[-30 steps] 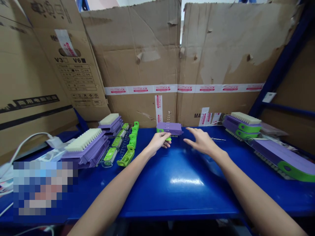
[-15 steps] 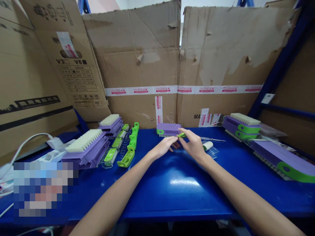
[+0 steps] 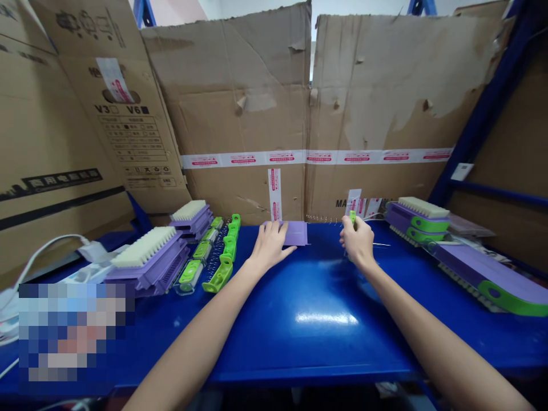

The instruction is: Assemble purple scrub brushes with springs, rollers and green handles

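Observation:
My left hand [image 3: 269, 245] lies over the left end of a purple brush body [image 3: 296, 234] at the back of the table, thumb along its front edge and fingers across its top. The smooth purple face shows; its left end and any bristles are hidden. To the right, my right hand [image 3: 358, 241] is closed around a slim bright-green piece [image 3: 353, 216] whose tip sticks up above the fist. The rest of that piece is covered by the fingers. A thin metal rod [image 3: 382, 245] shows just right of this hand.
On the left stand purple brushes with cream bristles [image 3: 144, 245], clear-sided green parts [image 3: 192, 271], springs [image 3: 212, 251] and green end pieces [image 3: 219, 274]. More purple and green brushes [image 3: 492, 268] lie right. Loose springs [image 3: 321, 218] lie before the cardboard wall [image 3: 240, 125].
My hands have parted from the middle. The left moved left onto the purple brush, which now shows a smooth face. My right hand carried the green piece to the right, now upright.

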`<state>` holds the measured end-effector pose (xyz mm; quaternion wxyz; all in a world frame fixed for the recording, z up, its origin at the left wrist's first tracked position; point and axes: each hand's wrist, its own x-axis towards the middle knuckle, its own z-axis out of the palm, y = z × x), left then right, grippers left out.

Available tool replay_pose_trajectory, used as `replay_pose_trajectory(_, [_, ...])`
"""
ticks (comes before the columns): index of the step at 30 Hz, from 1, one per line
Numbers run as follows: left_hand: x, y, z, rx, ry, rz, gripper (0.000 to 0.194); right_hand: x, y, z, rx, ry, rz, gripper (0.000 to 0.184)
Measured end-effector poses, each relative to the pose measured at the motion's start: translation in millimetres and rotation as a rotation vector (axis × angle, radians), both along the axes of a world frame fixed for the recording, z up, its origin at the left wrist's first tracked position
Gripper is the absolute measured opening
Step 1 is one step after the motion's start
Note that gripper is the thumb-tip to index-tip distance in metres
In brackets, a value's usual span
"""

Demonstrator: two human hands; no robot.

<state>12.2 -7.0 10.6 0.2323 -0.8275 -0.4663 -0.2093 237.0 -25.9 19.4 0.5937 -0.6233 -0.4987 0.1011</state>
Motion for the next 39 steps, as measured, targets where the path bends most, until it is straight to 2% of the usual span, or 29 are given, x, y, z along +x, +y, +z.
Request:
replay_pose_trajectory(3, [-1, -1, 1.4, 0.046, 0.041, -0.031, 0.054, 1, -1, 3.1, -0.032, 0.122, 0.045, 0.029])
replay_pose_trajectory(7, [-2, 5, -6.4, 0.046, 0.107, -0.039, 0.049, 1, -1, 3.5, -0.010, 0.203, 0.087, 0.026])
replay_pose_trajectory(10, [-1, 7, -8.2, 0.033, 0.094, -0.006, 0.056, 1, 3, -0.4, -0.003, 0.271, 0.149, 0.025])
replay_pose_trajectory(16, [-5, 6, -0.8, -0.029, 0.002, 0.055, 0.069, 4, 10, -7.6, 0.007, 0.373, 0.268, 0.028])
replay_pose_trajectory(19, [-11, 7, 0.1, -0.028, -0.092, 0.019, 0.071, 3, 7, -4.1, 0.095, 0.418, 0.311, 0.032])
replay_pose_trajectory(22, [-13, 8, -1.8, -0.028, -0.195, -0.080, 0.072, -4, -1, 1.2, 0.154, 0.410, 0.394, 0.036])
replay_pose_trajectory(26, [-7, 8, -6.2, -0.042, -0.321, -0.219, 0.071, -18, -11, 3.7, 0.137, 0.219, 0.452, 0.042])
replay_pose_trajectory(28, [-2, 6, -8.5, -0.069, -0.367, -0.279, 0.064, -25, -15, 3.2, 0.176, 0.021, 0.395, 0.041])
replay_pose_trajectory(32, [11, 1, -13.4, -0.116, -0.448, -0.319, 0.055, -31, -19, 2.9, 0.372, -0.356, 0.238, 0.032])
replay_pose_trajectory(35, [19, -2, -16.6, -0.128, -0.453, -0.281, 0.058, -33, -20, 2.9, 0.452, -0.562, 0.184, 0.030])
replay_pose_trajectory(39, [23, -9, -16.0, -0.121, -0.428, -0.118, 0.058, -37, -21, 1.5, 0.511, -0.794, 0.217, 0.030])
